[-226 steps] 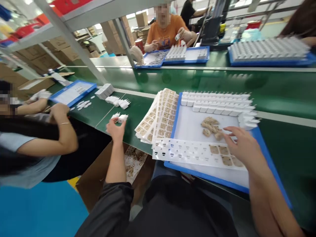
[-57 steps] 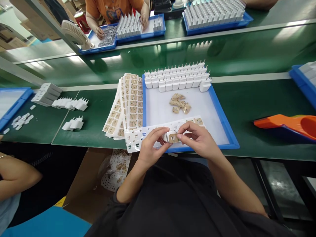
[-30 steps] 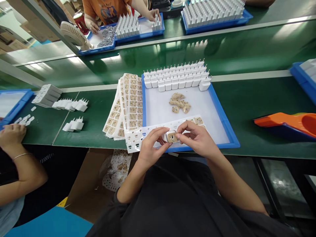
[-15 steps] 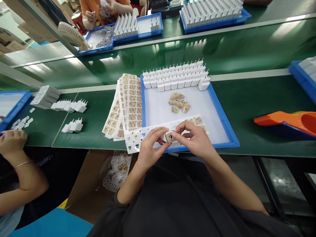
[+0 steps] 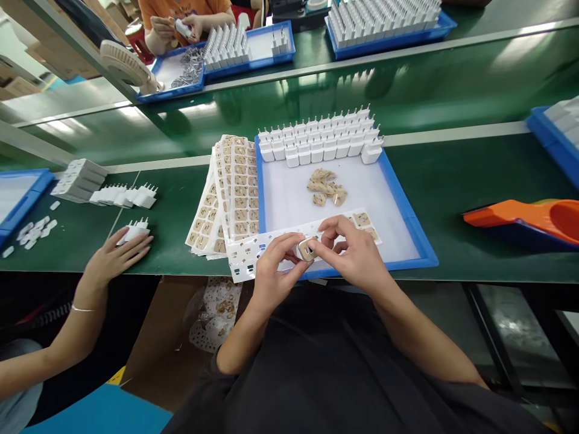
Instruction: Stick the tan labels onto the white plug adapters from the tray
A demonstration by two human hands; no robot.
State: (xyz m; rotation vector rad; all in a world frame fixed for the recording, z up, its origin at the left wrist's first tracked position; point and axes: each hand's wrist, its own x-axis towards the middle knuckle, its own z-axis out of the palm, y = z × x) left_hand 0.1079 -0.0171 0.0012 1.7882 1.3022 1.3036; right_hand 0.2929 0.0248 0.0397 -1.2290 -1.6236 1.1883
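Observation:
Between both hands is a white USB wall charger, its tan port face turned up, with dark slots partly covered by a thumb. My left hand is closed around the charger's side. My right hand has its fingers curled and its thumb pressed on the tan face; whether it pinches an edge of the film is hidden. Under the hands, a white sticker sheet lies across the near edge of a blue-rimmed tray. Rows of white chargers stand pins-up in the tray, behind a pile of tan film pieces.
Stacked sticker sheets lie left of the tray. Further left, a co-worker's hand rests on chargers. An orange and blue scoop is on the right. Across the green line are a fan and another tray of chargers.
The charger has tilted slightly in my hands, with my right thumb still on its face. On the left, the co-worker's hand has moved right onto the chargers.

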